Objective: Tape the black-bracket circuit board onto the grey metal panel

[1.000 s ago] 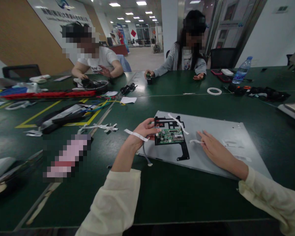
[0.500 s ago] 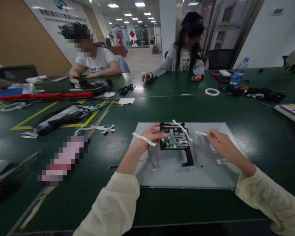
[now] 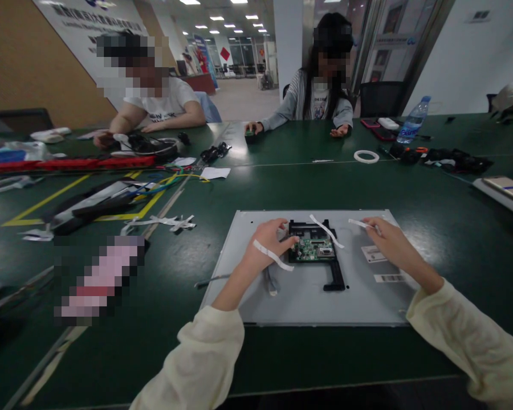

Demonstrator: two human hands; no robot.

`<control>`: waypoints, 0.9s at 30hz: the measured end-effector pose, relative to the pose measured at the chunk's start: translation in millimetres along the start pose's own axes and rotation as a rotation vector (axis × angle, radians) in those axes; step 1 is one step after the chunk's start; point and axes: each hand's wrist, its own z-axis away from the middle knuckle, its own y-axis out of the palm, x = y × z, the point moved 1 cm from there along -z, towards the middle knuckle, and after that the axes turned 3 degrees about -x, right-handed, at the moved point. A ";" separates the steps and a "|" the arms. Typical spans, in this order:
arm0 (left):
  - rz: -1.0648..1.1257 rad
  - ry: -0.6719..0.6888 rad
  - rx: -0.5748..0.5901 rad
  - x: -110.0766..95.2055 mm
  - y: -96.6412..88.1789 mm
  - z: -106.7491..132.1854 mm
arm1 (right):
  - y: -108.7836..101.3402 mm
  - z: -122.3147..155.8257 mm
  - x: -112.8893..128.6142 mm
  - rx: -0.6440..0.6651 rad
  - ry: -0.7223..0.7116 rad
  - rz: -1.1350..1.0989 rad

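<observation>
A black plastic bracket (image 3: 336, 273) carrying a green circuit board (image 3: 310, 249) rests on a large grey metal panel (image 3: 239, 310). At the bracket's left edge is my left hand (image 3: 267, 246), its thumb and fingers apart, the thumb tip against or just over the board's edge. One white tape strip (image 3: 273, 256) hangs across the back of that hand. Another tape strip (image 3: 327, 232) sticks to the bracket's upper right. Over the panel's right side, my right hand (image 3: 385, 239) pinches a short strip of white tape (image 3: 357, 222). Below my left hand lies a grey cable end (image 3: 271, 283).
A pixelated pink object (image 3: 102, 273) lies left of the panel. Behind it are tape scraps (image 3: 173, 222) and a black-and-silver device (image 3: 94, 202). Farther back are a tape roll (image 3: 366, 156), a water bottle (image 3: 414, 121) and two people seated across the table (image 3: 273, 188).
The bracket with its board has come down onto the panel, slightly to the right. My left hand's grip has loosened. My right hand still pinches its tape, shifted slightly right.
</observation>
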 end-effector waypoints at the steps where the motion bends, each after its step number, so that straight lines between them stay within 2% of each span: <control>1: 0.025 0.016 0.028 -1.4 -0.8 0.8 | -0.2 -0.1 -0.9 -0.003 0.004 0.003; 6: 0.131 0.182 0.287 -0.6 -2.6 2.8 | -1.1 0.0 -2.2 0.013 0.003 0.014; 9: 0.111 0.228 0.364 6.4 -1.9 1.6 | -1.1 0.0 -0.3 0.033 0.004 0.029; 14: 0.084 0.247 0.338 10.3 2.8 -1.6 | 4.9 1.1 -2.7 0.045 -0.007 0.071; 21: 0.049 0.245 0.309 7.5 12.7 -2.5 | 22.6 9.9 -11.7 0.024 -0.028 0.257; 27: 0.039 0.251 0.308 8.4 15.8 -2.6 | 24.4 8.0 -15.9 0.076 -0.036 0.288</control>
